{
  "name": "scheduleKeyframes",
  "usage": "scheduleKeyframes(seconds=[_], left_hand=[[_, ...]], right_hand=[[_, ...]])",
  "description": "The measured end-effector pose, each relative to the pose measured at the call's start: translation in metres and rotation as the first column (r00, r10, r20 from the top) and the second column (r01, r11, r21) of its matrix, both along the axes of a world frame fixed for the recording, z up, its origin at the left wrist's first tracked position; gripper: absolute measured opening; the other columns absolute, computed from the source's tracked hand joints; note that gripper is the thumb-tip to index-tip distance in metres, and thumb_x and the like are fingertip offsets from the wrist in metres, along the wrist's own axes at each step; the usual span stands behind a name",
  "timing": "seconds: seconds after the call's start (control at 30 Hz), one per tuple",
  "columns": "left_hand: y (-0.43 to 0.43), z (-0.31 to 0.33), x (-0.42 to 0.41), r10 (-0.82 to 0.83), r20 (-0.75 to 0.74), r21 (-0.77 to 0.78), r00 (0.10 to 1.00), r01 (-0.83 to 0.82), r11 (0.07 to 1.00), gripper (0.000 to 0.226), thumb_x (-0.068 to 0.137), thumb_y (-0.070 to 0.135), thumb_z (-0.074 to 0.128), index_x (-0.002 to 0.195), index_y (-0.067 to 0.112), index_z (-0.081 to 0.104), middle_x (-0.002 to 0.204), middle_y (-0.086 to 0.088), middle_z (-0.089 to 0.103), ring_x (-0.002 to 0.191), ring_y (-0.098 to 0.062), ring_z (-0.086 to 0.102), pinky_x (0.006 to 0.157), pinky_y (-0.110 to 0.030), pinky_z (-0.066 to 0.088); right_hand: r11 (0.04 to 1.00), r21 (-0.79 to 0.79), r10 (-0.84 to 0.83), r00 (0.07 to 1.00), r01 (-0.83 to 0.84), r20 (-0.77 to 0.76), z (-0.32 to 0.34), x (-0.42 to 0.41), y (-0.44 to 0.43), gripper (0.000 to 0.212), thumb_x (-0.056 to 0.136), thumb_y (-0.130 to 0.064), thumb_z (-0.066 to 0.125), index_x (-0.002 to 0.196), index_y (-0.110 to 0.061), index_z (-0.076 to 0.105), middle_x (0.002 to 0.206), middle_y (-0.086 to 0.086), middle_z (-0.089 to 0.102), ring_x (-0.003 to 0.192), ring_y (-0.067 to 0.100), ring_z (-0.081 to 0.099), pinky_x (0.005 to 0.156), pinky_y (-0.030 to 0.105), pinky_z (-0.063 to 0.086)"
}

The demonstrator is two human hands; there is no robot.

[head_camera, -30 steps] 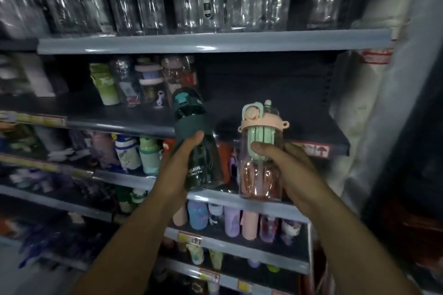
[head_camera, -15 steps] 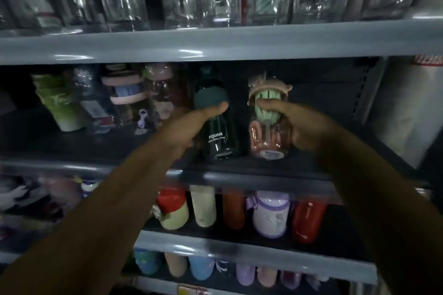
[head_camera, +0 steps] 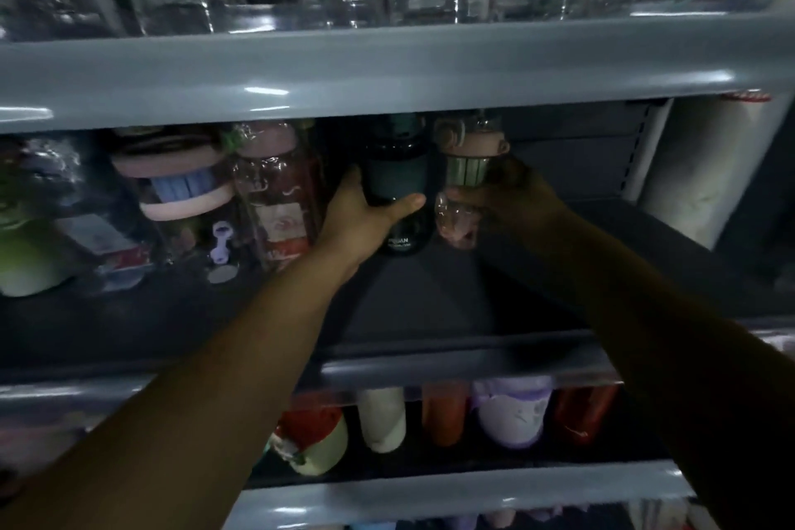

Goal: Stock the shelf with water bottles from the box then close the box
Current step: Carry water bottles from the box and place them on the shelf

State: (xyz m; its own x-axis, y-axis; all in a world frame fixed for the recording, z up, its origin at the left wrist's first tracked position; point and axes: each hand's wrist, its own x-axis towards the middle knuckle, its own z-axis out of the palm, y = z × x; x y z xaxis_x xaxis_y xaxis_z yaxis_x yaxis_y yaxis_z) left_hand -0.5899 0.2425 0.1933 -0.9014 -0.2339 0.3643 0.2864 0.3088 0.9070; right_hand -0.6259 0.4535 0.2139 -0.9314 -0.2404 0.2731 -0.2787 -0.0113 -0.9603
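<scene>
Step in hand: stocking, with two bottles being placed deep on the middle shelf point(head_camera: 430, 306). The left hand point(head_camera: 365, 215) holds the dark green bottle point(head_camera: 400, 176) about its middle, thumb across the front and fingers round the far side, so this grip is closed on the bottle. The right hand point(head_camera: 512, 198) holds the pink bottle point(head_camera: 466, 168) just below its pale green collar, and this grip is likewise closed on its bottle. Both bottles stand upright, side by side and close to touching, just to the right of a wrapped red-tinted bottle point(head_camera: 275, 194) in the standing row. Their caps sit near the underside of the upper shelf point(head_camera: 387, 69). Whether either base is seated on the shelf cannot be told, as the view is dim and blurred. In my judgement, the next move calls for settling both bases, loosening each grip in turn, and drawing the arms back without knocking the neighbouring stock. The box is not in view, and its closing is not yet done.
</scene>
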Motion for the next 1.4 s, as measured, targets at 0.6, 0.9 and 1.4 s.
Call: scheduleKeyframes(seconds=[0.6,0.9,1.4], left_hand=[[-0.009,-0.011,-0.002,0.206,0.193,-0.254,0.959,-0.154,0.955,0.065,0.067,0.041,0.095,0.118,0.008,0.071,0.109,-0.008,0.076,0.098,-0.027,0.073,0.088,-0.044,0.061],[-0.013,-0.013,-0.016,0.217,0.175,-0.238,0.96,-0.172,0.956,0.057,0.081,0.026,0.088,0.128,0.005,0.064,0.121,-0.012,0.072,0.106,-0.031,0.07,0.093,-0.047,0.059],[-0.005,0.001,0.003,0.207,0.259,-0.366,0.944,-0.102,0.925,0.06,0.085,0.028,0.084,0.135,0.003,0.061,0.126,-0.014,0.068,0.11,-0.031,0.067,0.096,-0.038,0.056]], right_hand=[[0.769,0.609,-0.104,0.978,0.196,-0.183,-0.006,-0.016,0.007,0.028,0.076,-0.031,0.085,0.065,-0.031,0.059,0.055,-0.02,0.058,0.055,-0.006,0.056,0.046,0.004,0.034],[0.765,0.607,-0.136,0.975,0.216,-0.175,-0.011,-0.037,-0.012,0.045,0.079,-0.029,0.084,0.119,-0.017,0.068,0.112,0.003,0.072,0.1,0.023,0.068,0.089,0.042,0.058],[0.778,0.585,-0.168,0.974,0.227,-0.154,-0.016,-0.025,-0.008,0.039,0.082,-0.025,0.084,0.115,-0.016,0.065,0.107,-0.002,0.069,0.094,0.014,0.065,0.082,0.019,0.054]])
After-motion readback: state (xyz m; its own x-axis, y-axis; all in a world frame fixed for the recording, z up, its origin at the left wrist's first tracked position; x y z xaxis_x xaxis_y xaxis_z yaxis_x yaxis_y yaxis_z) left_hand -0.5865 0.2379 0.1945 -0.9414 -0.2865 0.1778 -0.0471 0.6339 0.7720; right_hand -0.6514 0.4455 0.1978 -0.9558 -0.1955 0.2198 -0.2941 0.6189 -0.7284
